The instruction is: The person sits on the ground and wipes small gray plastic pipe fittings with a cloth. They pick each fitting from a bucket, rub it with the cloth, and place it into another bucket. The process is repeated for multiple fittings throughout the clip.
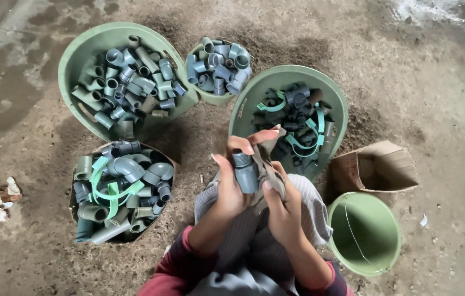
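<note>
Left to right: tubs of grey pipe fittings [125, 82] ring the dirt floor. The left hand [231, 183] has its grip clenched on a grey fitting [244, 171] above the lap; the right hand [283, 203] clutches a brown rag [268, 164] against it. An empty green bucket [365, 233] stands rightmost.

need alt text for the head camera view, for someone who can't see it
Seen from above, a person's left hand holds a grey pipe fitting while the right hand presses a brownish cloth against it. Around them on a dirt floor stand green tubs and buckets of grey fittings, one empty green bucket and an open cardboard box.
</note>
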